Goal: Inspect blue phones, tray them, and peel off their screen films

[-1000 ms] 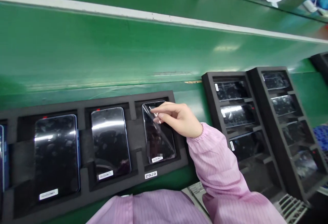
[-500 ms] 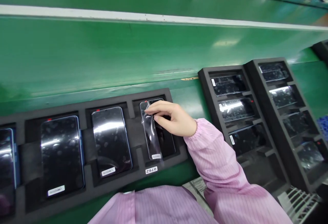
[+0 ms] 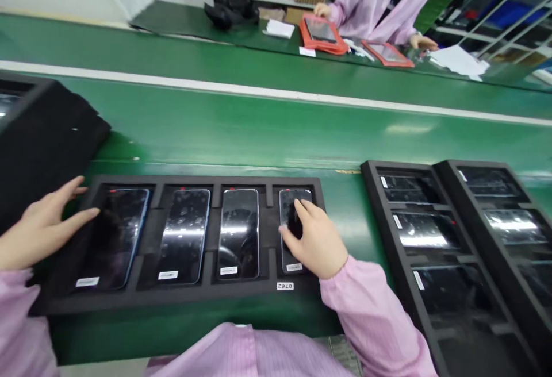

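A black foam tray (image 3: 269, 222) labelled 0762 lies in front of me, holding several dark-screened phones, each with a small white barcode sticker. My right hand (image 3: 317, 239) rests over the rightmost phone (image 3: 288, 253). Its fingertips touch the screen, and the thumb is apart at the phone's left edge. That phone's right part is hidden under the hand. By the tray's left end, my left hand (image 3: 45, 227) is open, thumb and fingers spread, beside the leftmost phone (image 3: 116, 233).
Two more foam trays with phones stand at right, the nearer tray (image 3: 399, 262) slanting toward me. A black foam stack (image 3: 47, 147) is at far left. Across the green bench (image 3: 241, 121), a co-worker in a pink smock (image 3: 366, 9) has hands near red-framed devices (image 3: 323, 32).
The clear film that stood partly lifted off the rightmost phone now appears to lie flat. My left hand has come into view. The camera has shifted, showing more of the left and far side.
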A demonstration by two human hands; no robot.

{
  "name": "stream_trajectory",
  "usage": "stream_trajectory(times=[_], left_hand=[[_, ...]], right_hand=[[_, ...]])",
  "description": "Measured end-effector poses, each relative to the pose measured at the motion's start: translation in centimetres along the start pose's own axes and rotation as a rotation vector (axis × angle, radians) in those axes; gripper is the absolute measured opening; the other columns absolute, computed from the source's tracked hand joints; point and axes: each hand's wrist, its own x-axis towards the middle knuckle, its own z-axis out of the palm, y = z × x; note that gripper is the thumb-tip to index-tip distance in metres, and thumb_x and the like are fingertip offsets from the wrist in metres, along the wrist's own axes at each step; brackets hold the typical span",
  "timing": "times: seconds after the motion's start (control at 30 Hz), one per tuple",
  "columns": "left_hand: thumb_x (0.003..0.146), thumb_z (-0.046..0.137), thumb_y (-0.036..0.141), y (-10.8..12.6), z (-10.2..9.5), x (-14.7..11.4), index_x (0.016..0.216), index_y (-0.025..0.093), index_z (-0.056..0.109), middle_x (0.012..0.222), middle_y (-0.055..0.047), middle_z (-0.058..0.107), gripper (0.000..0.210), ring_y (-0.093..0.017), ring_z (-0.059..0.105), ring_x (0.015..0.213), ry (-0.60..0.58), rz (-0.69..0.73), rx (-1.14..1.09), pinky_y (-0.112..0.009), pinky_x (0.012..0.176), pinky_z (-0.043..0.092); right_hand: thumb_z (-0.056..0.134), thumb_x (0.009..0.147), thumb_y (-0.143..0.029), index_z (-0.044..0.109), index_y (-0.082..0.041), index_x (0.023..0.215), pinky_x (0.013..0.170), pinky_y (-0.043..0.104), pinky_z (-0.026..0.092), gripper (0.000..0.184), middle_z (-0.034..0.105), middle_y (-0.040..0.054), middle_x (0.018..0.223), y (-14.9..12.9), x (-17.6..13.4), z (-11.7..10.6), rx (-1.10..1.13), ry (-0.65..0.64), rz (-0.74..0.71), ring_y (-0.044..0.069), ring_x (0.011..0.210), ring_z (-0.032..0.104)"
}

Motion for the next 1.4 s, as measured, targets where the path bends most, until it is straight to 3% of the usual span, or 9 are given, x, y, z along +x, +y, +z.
stream_trajectory(times=[0.17, 0.27, 0.47, 0.63, 0.8, 0.9, 1.07, 1.2, 1.4], left_hand=[[0.090, 0.041, 0.058, 7.9, 1.3, -5.6, 0.147, 0.010, 0.030, 0.146, -0.019, 0.042, 0.076, -0.032, 0.040, 0.137, 0.032, 0.144, 0.041, -0.043, 0.113, 0.033], [0.082, 0.056, 0.060, 13.0, 2.7, -7.3, 0.144, 0.006, 0.037, 0.149, -0.031, 0.031, 0.084, -0.047, 0.032, 0.138, -0.006, 0.043, 0.251, -0.056, 0.105, 0.037], [0.084, 0.050, 0.062, 18.0, 3.9, -7.4, 0.141, -0.007, 0.036, 0.143, -0.032, 0.042, 0.091, -0.042, 0.041, 0.134, 0.035, 0.065, 0.225, -0.057, 0.105, 0.037], [0.083, 0.052, 0.041, 18.8, 3.2, -7.3, 0.137, -0.008, 0.042, 0.135, -0.032, 0.051, 0.073, -0.037, 0.053, 0.124, 0.080, 0.068, 0.114, -0.042, 0.098, 0.046], [0.091, 0.027, 0.031, 16.1, -0.3, -7.6, 0.130, 0.013, 0.055, 0.091, -0.014, 0.073, 0.051, -0.032, 0.070, 0.083, -0.020, -0.099, -0.156, -0.039, 0.076, 0.052], [0.089, 0.027, 0.036, 13.4, -1.5, -7.4, 0.128, 0.018, 0.056, 0.095, -0.011, 0.073, 0.051, -0.032, 0.069, 0.092, -0.019, -0.200, -0.381, -0.041, 0.082, 0.051], [0.087, 0.036, 0.044, 13.4, 0.9, -7.4, 0.130, 0.011, 0.053, 0.129, -0.012, 0.063, 0.057, -0.025, 0.059, 0.120, -0.023, -0.071, -0.901, -0.036, 0.100, 0.049], [0.090, 0.034, 0.034, 16.0, 3.8, -8.0, 0.137, 0.010, 0.048, 0.142, -0.012, 0.052, 0.055, -0.024, 0.048, 0.133, 0.058, -0.122, -0.983, -0.040, 0.114, 0.038], [0.094, 0.030, 0.030, 15.3, 4.8, -8.7, 0.145, 0.012, 0.040, 0.144, -0.014, 0.050, 0.055, -0.024, 0.044, 0.136, 0.118, -0.134, -0.882, -0.040, 0.113, 0.039]], right_hand=[[0.065, 0.082, -0.032, 0.042, 0.005, 0.139, 0.100, 0.051, 0.044, 0.072, 0.038, 0.0334, 0.140, -1.9, -1.4, 2.2, -0.220, -0.104, 0.112, 0.042, 0.129, 0.041], [0.058, 0.079, -0.025, 0.044, 0.004, 0.137, 0.097, 0.049, 0.046, 0.067, 0.044, 0.0324, 0.136, -1.6, -0.8, 2.4, -0.251, -0.028, 0.124, 0.040, 0.123, 0.047], [0.049, 0.079, -0.027, 0.053, 0.001, 0.130, 0.063, 0.036, 0.054, 0.059, 0.069, 0.0183, 0.093, -1.8, 0.2, -0.4, -0.278, -0.017, 0.267, 0.029, 0.075, 0.067], [0.049, 0.080, -0.024, 0.062, -0.013, 0.127, 0.046, 0.029, 0.043, 0.050, 0.065, 0.0067, 0.065, 0.5, -0.5, -3.8, -0.180, 0.136, 0.385, 0.020, 0.047, 0.057], [0.055, 0.083, -0.034, 0.045, -0.018, 0.142, 0.047, 0.026, 0.049, 0.062, 0.070, 0.0077, 0.091, 1.6, -2.0, -3.4, 0.729, 0.152, 0.488, 0.017, 0.055, 0.062], [0.059, 0.084, -0.042, 0.036, -0.012, 0.145, 0.056, 0.030, 0.056, 0.071, 0.068, 0.0148, 0.107, 1.3, -2.6, -1.7, 1.005, 0.118, 0.489, 0.020, 0.070, 0.067], [0.049, 0.088, -0.038, 0.042, -0.017, 0.143, 0.086, 0.044, 0.057, 0.059, 0.058, 0.0156, 0.129, 1.6, -2.5, -0.1, 0.621, 0.155, 0.441, 0.026, 0.102, 0.066], [0.042, 0.091, -0.034, 0.052, -0.016, 0.135, 0.107, 0.050, 0.044, 0.048, 0.055, 0.0135, 0.134, -0.8, -1.4, 0.7, 0.238, 0.194, 0.120, 0.029, 0.125, 0.052], [0.050, 0.091, -0.030, 0.043, -0.002, 0.142, 0.104, 0.044, 0.047, 0.058, 0.050, 0.0237, 0.136, -9.0, 1.5, 2.1, -0.061, -0.155, 0.008, 0.033, 0.127, 0.050]])
